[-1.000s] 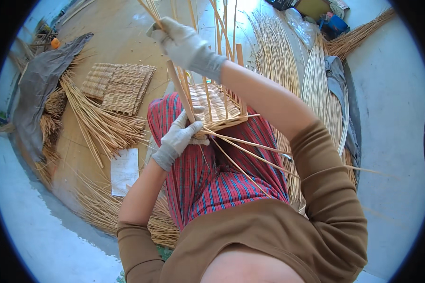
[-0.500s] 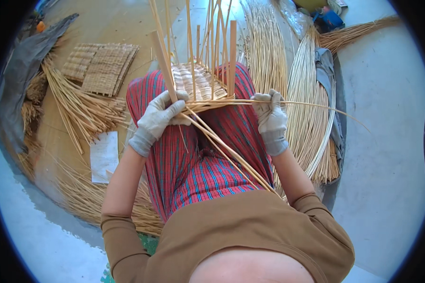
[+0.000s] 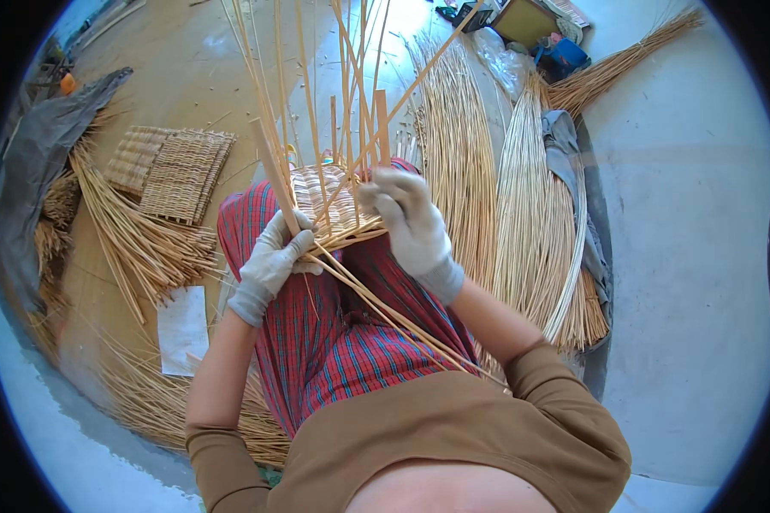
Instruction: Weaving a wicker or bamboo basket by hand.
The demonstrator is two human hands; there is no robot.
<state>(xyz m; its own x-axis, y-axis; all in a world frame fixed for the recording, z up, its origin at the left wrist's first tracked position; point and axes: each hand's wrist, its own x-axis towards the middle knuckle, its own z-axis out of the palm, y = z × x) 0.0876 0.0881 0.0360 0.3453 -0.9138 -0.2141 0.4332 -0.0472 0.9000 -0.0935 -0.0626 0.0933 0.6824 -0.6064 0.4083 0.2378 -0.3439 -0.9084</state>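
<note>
A partly woven basket (image 3: pixel 321 190) rests on my lap, its base a ribbed panel and its upright canes pointing away from me. My gloved left hand (image 3: pixel 269 267) is closed around its near left corner, at the foot of a flat wooden stake (image 3: pixel 274 171). My gloved right hand (image 3: pixel 415 227) is at the near right corner beside another flat stake (image 3: pixel 382 128); its fingers are smeared by motion. A long cane strand (image 3: pixel 428 70) slants up to the right across the uprights. Several loose canes (image 3: pixel 393 315) trail from the left corner toward my waist.
Long bundles of pale cane (image 3: pixel 458 145) lie on the floor to the right, with a brown bundle (image 3: pixel 624 64) beyond. At left are woven panels (image 3: pixel 184 175), cut canes (image 3: pixel 137 227), a grey cloth (image 3: pixel 60 171) and a white paper sheet (image 3: pixel 182 329).
My right hand has moved left and inward to the basket. The long strand, earlier stretched out to the right, now slants upward across the uprights. My left hand keeps its hold on the corner.
</note>
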